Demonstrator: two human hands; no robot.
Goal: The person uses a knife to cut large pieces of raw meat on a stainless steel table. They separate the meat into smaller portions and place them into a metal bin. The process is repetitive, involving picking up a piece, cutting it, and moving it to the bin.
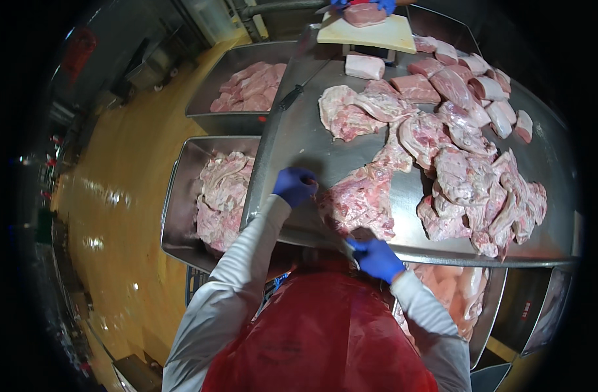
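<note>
My left hand [295, 186], in a blue glove, is raised over the table's near left part with its fingers curled. A small reddish bit shows at the fingertips, too small to name. My right hand [377, 259], also blue-gloved, is closed at the table's near edge. From it shows a narrow pale strip that looks like a knife blade [347, 249], mostly hidden. Between the hands a broad, flat piece of raw meat [359, 202] lies on the steel table [299, 147], its near edge beside my right hand.
Trimmed flat pieces [469, 176] pile up at right, with thick meat blocks [452, 85] behind. Steel tubs [175, 215] of meat stand at left, others under the near edge. A sharpening steel [291, 98] lies far left. Across the table, a co-worker's gloved hands [382, 5] hold meat on a cutting board [377, 34].
</note>
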